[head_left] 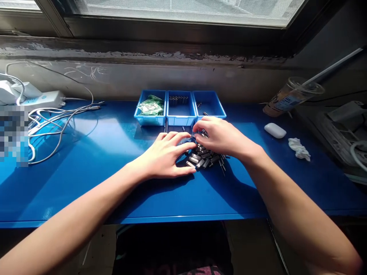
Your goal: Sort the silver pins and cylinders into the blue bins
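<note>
Sparsely, pins (205,113) in right bin (210,101)

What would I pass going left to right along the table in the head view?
White cables, left blue bin, middle blue bin, right blue bin, white case, crumpled tissue.

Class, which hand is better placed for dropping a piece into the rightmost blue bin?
Probably the right hand: it is just in front of the rightmost blue bin, while the left hand is farther away, left of the pile.
</note>
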The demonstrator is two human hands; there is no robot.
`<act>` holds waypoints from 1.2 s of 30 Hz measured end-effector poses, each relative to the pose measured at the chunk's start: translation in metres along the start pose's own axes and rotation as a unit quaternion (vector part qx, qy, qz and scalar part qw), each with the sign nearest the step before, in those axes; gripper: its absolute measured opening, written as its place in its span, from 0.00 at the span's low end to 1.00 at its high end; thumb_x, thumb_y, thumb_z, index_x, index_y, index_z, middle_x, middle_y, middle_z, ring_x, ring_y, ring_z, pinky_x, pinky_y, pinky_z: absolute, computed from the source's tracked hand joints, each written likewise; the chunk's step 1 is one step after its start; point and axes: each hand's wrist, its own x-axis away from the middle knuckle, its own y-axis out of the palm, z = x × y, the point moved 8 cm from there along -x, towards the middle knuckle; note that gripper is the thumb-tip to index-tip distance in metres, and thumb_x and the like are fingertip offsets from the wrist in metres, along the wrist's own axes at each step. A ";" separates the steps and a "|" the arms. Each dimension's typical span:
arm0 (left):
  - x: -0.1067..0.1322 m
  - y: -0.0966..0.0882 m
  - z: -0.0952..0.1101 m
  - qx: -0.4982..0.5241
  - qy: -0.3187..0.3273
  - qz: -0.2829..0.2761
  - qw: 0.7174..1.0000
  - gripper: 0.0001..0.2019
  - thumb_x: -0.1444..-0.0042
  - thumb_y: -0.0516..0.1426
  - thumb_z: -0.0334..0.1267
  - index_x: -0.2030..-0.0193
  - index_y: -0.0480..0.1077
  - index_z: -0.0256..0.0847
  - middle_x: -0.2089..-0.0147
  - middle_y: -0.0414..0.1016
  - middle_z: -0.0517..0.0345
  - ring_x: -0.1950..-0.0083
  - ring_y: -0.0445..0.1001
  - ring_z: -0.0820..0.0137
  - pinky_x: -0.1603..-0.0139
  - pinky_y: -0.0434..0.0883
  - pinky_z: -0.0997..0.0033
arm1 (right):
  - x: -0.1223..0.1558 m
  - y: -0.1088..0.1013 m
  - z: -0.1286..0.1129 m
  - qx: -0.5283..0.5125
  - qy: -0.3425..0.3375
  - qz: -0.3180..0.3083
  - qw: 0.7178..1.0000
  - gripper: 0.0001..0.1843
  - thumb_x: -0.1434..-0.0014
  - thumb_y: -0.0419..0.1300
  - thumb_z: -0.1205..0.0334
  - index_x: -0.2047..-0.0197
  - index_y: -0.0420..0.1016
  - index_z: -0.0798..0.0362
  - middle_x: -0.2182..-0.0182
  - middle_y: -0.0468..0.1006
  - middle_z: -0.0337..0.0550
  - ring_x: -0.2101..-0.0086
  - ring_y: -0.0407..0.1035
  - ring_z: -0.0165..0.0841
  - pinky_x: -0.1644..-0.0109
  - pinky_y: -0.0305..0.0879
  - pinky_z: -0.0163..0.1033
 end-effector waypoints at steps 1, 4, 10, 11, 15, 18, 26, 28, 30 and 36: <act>0.000 0.000 0.000 -0.003 0.001 -0.008 1.000 0.33 0.38 0.63 0.60 0.31 0.69 0.47 0.26 0.63 0.44 0.29 0.63 0.44 0.31 0.62 0.37 | 0.000 0.002 -0.001 -0.005 0.001 -0.012 1.000 0.09 0.36 0.60 0.63 0.55 0.81 0.52 0.57 0.82 0.47 0.56 0.76 0.42 0.56 0.67 0.41; 0.000 -0.001 -0.001 -0.002 -0.002 -0.020 1.000 0.29 0.37 0.62 0.56 0.33 0.70 0.46 0.27 0.66 0.46 0.30 0.64 0.46 0.32 0.62 0.39 | 0.001 0.008 -0.007 -0.027 0.003 -0.044 0.999 0.11 0.33 0.58 0.64 0.54 0.81 0.53 0.57 0.82 0.48 0.57 0.75 0.39 0.57 0.66 0.39; -0.001 -0.003 -0.001 0.010 -0.003 -0.017 1.000 0.27 0.35 0.62 0.55 0.34 0.71 0.45 0.32 0.71 0.47 0.31 0.66 0.49 0.32 0.63 0.42 | 0.000 0.015 -0.011 -0.041 -0.006 -0.055 0.998 0.12 0.32 0.57 0.68 0.51 0.81 0.54 0.55 0.82 0.51 0.56 0.74 0.40 0.54 0.65 0.38; -0.001 -0.003 -0.002 0.010 -0.004 -0.018 1.000 0.27 0.35 0.62 0.55 0.34 0.71 0.45 0.32 0.72 0.47 0.31 0.67 0.49 0.32 0.63 0.43 | 0.000 0.016 -0.010 -0.043 -0.002 -0.057 0.997 0.12 0.32 0.57 0.69 0.51 0.81 0.54 0.55 0.82 0.51 0.56 0.74 0.40 0.54 0.65 0.38; -0.001 -0.005 -0.003 0.010 -0.004 -0.016 1.000 0.26 0.34 0.61 0.54 0.35 0.71 0.45 0.33 0.72 0.47 0.33 0.68 0.50 0.34 0.64 0.45 | -0.002 0.019 -0.007 -0.055 0.013 -0.050 0.997 0.11 0.32 0.58 0.68 0.52 0.82 0.54 0.57 0.83 0.49 0.58 0.74 0.38 0.56 0.64 0.37; -0.001 -0.006 -0.003 0.011 -0.005 -0.014 1.000 0.26 0.34 0.61 0.54 0.35 0.71 0.45 0.33 0.72 0.47 0.33 0.68 0.50 0.34 0.64 0.45 | -0.004 0.021 -0.008 -0.063 0.008 -0.043 0.997 0.12 0.33 0.58 0.68 0.53 0.83 0.54 0.59 0.83 0.48 0.60 0.74 0.37 0.57 0.63 0.36; 0.000 -0.007 -0.002 0.011 0.000 -0.017 1.000 0.22 0.34 0.62 0.52 0.39 0.73 0.43 0.34 0.74 0.47 0.34 0.69 0.51 0.35 0.66 0.45 | -0.008 0.018 -0.005 -0.092 0.014 -0.022 0.995 0.08 0.40 0.63 0.68 0.59 0.83 0.55 0.68 0.81 0.42 0.67 0.71 0.32 0.64 0.60 0.35; 0.000 -0.007 -0.002 0.011 0.001 -0.016 1.000 0.23 0.34 0.62 0.53 0.39 0.73 0.43 0.34 0.73 0.47 0.34 0.69 0.50 0.35 0.66 0.45 | -0.008 0.014 -0.003 -0.107 0.020 -0.003 0.994 0.08 0.42 0.64 0.69 0.58 0.82 0.56 0.68 0.80 0.41 0.67 0.71 0.32 0.64 0.60 0.34; 0.000 -0.008 -0.003 0.016 -0.007 -0.017 1.000 0.24 0.34 0.62 0.54 0.38 0.73 0.43 0.34 0.73 0.47 0.33 0.69 0.50 0.34 0.66 0.44 | -0.008 0.013 -0.001 -0.119 0.024 0.007 0.993 0.10 0.42 0.64 0.69 0.56 0.82 0.57 0.68 0.80 0.40 0.67 0.71 0.31 0.64 0.60 0.33; 0.000 -0.014 -0.012 0.035 -0.047 0.010 0.998 0.20 0.31 0.59 0.53 0.40 0.74 0.44 0.37 0.76 0.50 0.35 0.70 0.52 0.34 0.66 0.46 | -0.008 0.019 -0.002 -0.085 0.009 -0.013 0.996 0.11 0.40 0.62 0.68 0.54 0.82 0.55 0.66 0.81 0.41 0.67 0.71 0.31 0.64 0.59 0.34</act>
